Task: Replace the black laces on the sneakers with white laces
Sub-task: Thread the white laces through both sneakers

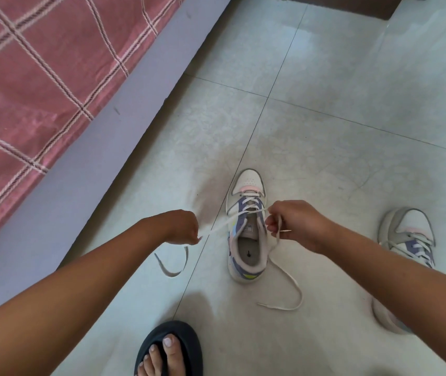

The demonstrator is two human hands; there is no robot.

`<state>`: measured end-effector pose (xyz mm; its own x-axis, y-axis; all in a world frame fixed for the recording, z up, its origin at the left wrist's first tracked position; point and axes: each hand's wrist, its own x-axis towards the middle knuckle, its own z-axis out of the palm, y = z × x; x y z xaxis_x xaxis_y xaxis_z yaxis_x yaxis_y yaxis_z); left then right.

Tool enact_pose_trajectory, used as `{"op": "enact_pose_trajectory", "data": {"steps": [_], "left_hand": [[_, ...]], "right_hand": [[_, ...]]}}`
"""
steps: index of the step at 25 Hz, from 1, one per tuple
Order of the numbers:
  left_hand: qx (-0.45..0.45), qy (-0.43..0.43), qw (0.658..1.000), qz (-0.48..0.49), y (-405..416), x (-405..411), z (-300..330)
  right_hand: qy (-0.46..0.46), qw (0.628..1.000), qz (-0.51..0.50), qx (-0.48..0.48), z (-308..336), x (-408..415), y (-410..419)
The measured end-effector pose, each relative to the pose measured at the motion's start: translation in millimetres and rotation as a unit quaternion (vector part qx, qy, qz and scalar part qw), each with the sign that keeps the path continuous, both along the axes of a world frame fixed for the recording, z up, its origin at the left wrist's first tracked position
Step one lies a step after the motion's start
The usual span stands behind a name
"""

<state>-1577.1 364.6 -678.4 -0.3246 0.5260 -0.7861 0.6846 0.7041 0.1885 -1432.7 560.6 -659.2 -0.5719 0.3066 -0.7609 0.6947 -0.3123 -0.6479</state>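
Observation:
A white, purple and pink sneaker (247,256) stands on the floor in the middle, toe pointing away, with a white lace (249,202) threaded through its front eyelets. My left hand (182,226) pinches one end of that lace and holds it taut out to the left. My right hand (293,225) grips the other end beside the tongue; its free tail (289,280) loops down onto the floor. A second matching sneaker (409,240), laced in white, stands to the right, partly hidden by my right forearm.
A bed with a pink checked sheet (40,77) and a grey frame (102,147) fills the left. My foot in a dark sandal (170,351) rests at the bottom edge. Dark furniture (352,4) stands at the top. The floor is pale tile.

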Motion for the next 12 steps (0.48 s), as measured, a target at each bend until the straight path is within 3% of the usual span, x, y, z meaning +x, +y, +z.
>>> {"op": "enact_pose_trajectory", "data": {"steps": [2,5,9,12], "left_hand": [[0.046,0.033,0.998,-0.003,28,4,1],[0.160,0.002,0.980,0.122,72,11,0],[0.111,0.012,0.988,0.106,99,20,-15],[0.098,0.012,0.990,0.103,103,19,-17]], "right_hand": [[0.005,0.995,-0.008,-0.094,-1,3,21],[0.001,0.995,0.067,-0.071,-4,8,37],[-0.013,0.993,0.119,0.012,-8,11,40],[-0.020,0.994,0.105,0.007,-8,15,48]]}}
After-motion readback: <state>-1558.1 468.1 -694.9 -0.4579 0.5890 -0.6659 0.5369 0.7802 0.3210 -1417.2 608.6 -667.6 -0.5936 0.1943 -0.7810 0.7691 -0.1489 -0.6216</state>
